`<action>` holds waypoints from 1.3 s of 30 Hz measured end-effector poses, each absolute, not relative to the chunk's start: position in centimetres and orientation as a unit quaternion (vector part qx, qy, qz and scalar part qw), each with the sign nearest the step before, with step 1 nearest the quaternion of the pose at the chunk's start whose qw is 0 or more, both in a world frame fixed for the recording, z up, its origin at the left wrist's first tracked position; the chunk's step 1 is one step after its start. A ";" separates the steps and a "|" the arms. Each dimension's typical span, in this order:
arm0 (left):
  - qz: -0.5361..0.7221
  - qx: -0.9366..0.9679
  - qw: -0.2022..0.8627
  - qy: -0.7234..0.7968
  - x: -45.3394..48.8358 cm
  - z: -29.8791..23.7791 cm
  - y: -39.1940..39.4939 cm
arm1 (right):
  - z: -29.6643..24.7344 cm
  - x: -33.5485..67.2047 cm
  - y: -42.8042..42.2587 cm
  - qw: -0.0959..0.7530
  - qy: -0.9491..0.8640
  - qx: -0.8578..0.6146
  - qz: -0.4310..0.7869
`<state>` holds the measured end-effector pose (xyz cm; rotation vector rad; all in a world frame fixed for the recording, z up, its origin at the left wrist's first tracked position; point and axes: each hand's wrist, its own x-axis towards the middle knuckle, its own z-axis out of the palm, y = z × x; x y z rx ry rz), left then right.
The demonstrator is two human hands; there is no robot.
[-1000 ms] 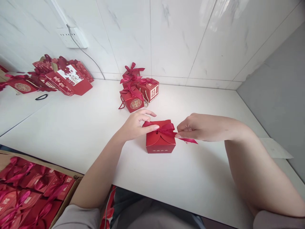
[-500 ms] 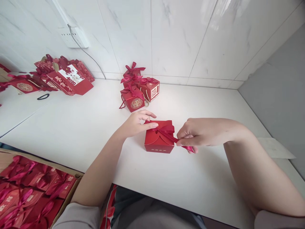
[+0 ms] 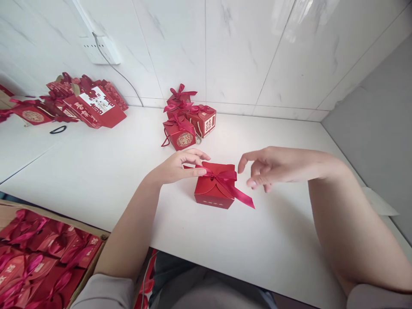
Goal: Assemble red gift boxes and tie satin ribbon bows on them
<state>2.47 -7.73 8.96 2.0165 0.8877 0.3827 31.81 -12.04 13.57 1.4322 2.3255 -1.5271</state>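
A small red gift box [image 3: 214, 197] sits on the white table, its petal-like top flaps folded together. Across the top lies a crimson ribbon [image 3: 230, 176] tied in a bow, one tail trailing over the front right edge. My left hand [image 3: 180, 166] is at the box's upper left corner, thumb and fingers pinching the bow's left loop. To the right of the box, my right hand [image 3: 267, 167] hovers with its fingers apart and nothing in them.
Several tied red boxes [image 3: 182, 133] stand behind, near the tiled wall. More red boxes [image 3: 99, 107] and a black loop [image 3: 58, 129] lie at the back left. At lower left is a carton [image 3: 85, 281] of ribboned boxes. A socket [image 3: 99, 49] with a cable is on the wall.
My right hand has let go of the ribbon tail and opened, lifting slightly away. The tail now lies free over the box's edge. My left hand has shifted slightly left.
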 end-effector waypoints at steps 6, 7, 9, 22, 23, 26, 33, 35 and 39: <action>0.137 0.808 0.453 0.351 1.8 9.2 -7.4 | 13.5 30.5 -13.2 -0.104 0.826 0.443 -0.333; 0.131 0.807 0.459 0.348 1.8 9.2 -7.4 | 13.6 30.2 -13.6 -0.113 0.836 0.440 -0.307; 0.122 0.807 0.471 0.336 1.8 9.2 -7.3 | 13.9 29.5 -14.4 -0.146 0.848 0.441 -0.255; 0.136 0.839 0.454 0.268 1.7 8.5 -7.0 | 8.3 19.1 -20.2 -0.227 0.906 0.342 0.104; 0.139 0.833 0.462 0.270 1.7 8.3 -6.9 | 7.6 18.5 -20.3 -0.219 0.901 0.348 0.136; 0.130 0.823 0.489 0.260 1.9 8.2 -6.9 | 6.6 17.8 -19.9 -0.187 0.903 0.342 0.179; 0.111 0.794 0.534 0.268 2.2 8.2 -7.1 | 7.7 21.9 -20.5 -0.307 0.898 0.311 -0.053; 0.109 0.792 0.539 0.265 2.2 8.0 -7.0 | 7.7 24.0 -21.3 -0.347 0.878 0.291 -0.154; 0.108 0.789 0.540 0.274 2.3 7.8 -6.8 | 6.0 27.2 -22.3 -0.377 0.826 0.303 -0.290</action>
